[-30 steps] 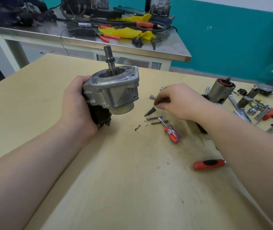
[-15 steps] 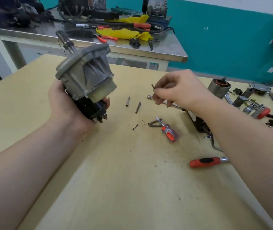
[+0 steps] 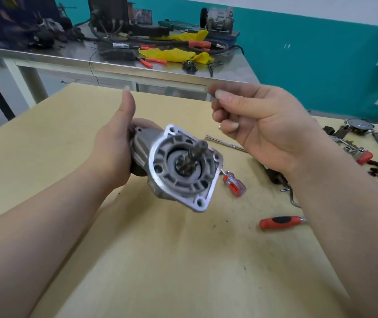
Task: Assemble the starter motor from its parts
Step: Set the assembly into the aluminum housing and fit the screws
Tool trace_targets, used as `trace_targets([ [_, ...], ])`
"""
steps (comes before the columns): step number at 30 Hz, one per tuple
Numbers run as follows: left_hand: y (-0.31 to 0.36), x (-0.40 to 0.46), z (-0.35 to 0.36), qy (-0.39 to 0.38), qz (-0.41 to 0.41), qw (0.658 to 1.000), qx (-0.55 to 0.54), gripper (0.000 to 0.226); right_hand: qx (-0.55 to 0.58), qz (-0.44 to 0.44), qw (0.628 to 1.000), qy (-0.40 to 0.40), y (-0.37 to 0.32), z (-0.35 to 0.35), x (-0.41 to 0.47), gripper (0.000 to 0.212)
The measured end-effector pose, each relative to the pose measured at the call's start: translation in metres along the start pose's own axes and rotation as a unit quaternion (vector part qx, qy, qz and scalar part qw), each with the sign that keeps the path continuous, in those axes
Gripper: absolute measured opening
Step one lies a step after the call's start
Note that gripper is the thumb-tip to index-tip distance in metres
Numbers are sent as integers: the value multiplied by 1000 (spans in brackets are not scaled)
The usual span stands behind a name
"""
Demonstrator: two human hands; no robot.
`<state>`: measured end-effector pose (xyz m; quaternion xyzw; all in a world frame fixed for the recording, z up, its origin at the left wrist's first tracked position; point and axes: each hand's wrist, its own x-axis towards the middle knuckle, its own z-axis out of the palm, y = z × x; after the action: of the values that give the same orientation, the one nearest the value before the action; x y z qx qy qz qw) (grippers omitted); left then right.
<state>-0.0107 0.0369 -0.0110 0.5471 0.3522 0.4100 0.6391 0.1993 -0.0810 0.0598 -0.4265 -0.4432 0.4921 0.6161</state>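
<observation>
L hand (image 3: 112, 145): thumb up, fingers wrapped behind starter housing (image 3: 183, 171), held above wooden table (image 3: 160, 260), flange w/ shaft facing camera. R hand (image 3: 261, 129): raised right of housing, fingers curled, tips pinching small blurred item, can't tell what. Right of housing, on table: 1 small red screwdriver (image 3: 232, 183), 1 red-handled tool (image 3: 279, 221), 1 metal rod (image 3: 224, 143).

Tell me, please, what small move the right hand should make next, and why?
Probably bring the right hand, which seems to pinch a small blurred screw at its fingertips, down to a corner hole of the housing. The left hand holds the housing clear of the table, flange facing the camera, and its corner holes look empty.
</observation>
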Motion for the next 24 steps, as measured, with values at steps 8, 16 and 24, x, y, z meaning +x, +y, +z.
trace_targets([
  [8, -2, -13, 6, -119, 36, 990, 59, 91, -243, -91, 965, -37, 14, 17, -12, 13],
  [16, -6, -10, 8, -202, -5, 971, 128, 94, -429, -119, 892, -82, 17, 25, -18, 9],
  [24, -9, -9, 7, -208, -18, 968, 136, 105, -421, -167, 889, -68, 16, 33, -21, 16],
])
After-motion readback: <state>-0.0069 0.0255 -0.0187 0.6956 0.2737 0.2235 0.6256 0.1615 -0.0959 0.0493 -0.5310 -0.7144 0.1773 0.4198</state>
